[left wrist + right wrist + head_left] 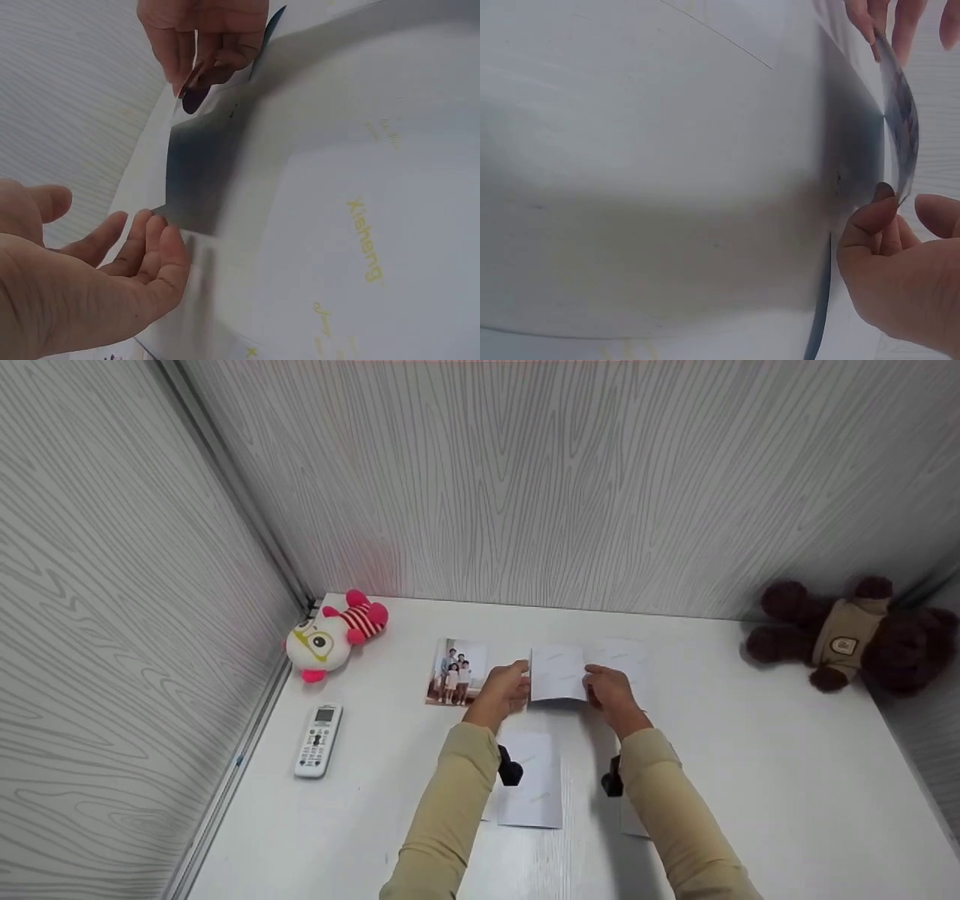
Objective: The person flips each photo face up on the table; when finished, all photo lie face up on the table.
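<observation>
A photo print [557,673] is raised off the table with its white back towards the head camera. My right hand [611,694] pinches its right edge between thumb and fingers. In the right wrist view the print [904,127] bows, showing part of its picture side. At the opposite edge is my left hand [504,690]; its fingers [154,259] are extended and the thumb stands apart, fingertips at or near the edge. Left of the hands lies a face-up family photo [457,671]. White-backed prints lie behind the right hand [622,654] and nearer me [529,791].
A white remote control [319,740] lies on the left of the white table [390,825]. Behind it rests a pink and white plush toy [334,637]. A brown teddy bear [847,637] lies at the back right. Another print [632,819] is partly under the right forearm. Wood-grain panels [540,495] enclose the table.
</observation>
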Demonstrator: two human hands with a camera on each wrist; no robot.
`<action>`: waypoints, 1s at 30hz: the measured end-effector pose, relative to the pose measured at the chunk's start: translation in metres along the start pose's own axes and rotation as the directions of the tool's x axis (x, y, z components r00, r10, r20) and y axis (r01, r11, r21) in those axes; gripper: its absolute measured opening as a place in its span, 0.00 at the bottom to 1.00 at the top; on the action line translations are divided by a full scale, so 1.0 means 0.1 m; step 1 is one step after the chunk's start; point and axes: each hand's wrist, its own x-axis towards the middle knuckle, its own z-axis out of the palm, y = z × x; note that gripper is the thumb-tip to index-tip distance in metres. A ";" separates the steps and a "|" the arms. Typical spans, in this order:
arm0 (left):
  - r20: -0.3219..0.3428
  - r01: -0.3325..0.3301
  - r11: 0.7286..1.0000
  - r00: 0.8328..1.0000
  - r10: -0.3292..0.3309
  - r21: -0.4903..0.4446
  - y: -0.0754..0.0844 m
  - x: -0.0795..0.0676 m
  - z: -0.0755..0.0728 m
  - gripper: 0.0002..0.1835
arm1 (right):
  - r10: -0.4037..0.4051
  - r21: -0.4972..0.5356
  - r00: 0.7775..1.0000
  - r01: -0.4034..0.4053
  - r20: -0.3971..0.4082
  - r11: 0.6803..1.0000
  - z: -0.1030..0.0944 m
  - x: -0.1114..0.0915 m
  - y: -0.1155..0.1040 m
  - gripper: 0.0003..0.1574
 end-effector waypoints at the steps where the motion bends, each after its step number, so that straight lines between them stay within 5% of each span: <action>1: 0.002 0.002 1.000 1.000 -0.002 -0.004 0.01 0.00 0.01 0.25 | -0.005 -0.004 1.000 0.005 -0.002 1.000 -0.01 -0.01 0.00 0.29; 8: 0.023 -0.038 0.999 0.999 0.038 -0.026 0.01 0.05 -0.01 0.22 | -0.002 0.070 1.000 0.000 0.026 0.998 -0.04 -0.01 -0.01 0.31; 13: 0.019 -0.194 0.972 0.981 0.193 0.137 -0.01 0.07 -0.06 0.21 | -0.006 0.162 0.998 -0.004 0.065 0.987 -0.07 -0.03 -0.06 0.32; 15: 0.021 -0.303 0.904 0.950 0.312 0.301 -0.02 0.08 -0.08 0.24 | -0.013 0.197 0.997 -0.003 0.080 0.980 -0.07 -0.05 -0.09 0.32; 18: 0.054 -0.421 0.732 0.882 0.468 0.536 -0.02 0.09 -0.12 0.32 | -0.013 0.242 0.995 -0.011 0.095 0.970 -0.07 -0.07 -0.15 0.33; 21: 0.120 -0.484 0.572 0.822 0.557 0.662 -0.04 0.09 -0.14 0.32 | -0.001 0.271 0.995 -0.027 0.103 0.962 -0.07 -0.10 -0.20 0.34; 26: 0.200 -0.550 0.448 0.760 0.619 0.705 -0.10 0.07 -0.17 0.20 | 0.017 0.285 0.991 -0.054 0.131 0.957 -0.06 -0.13 -0.24 0.34; 30: 0.199 -0.562 0.349 0.695 0.690 0.750 -0.13 0.07 -0.17 0.15 | 0.006 0.294 0.990 -0.047 0.140 0.955 -0.06 -0.14 -0.23 0.34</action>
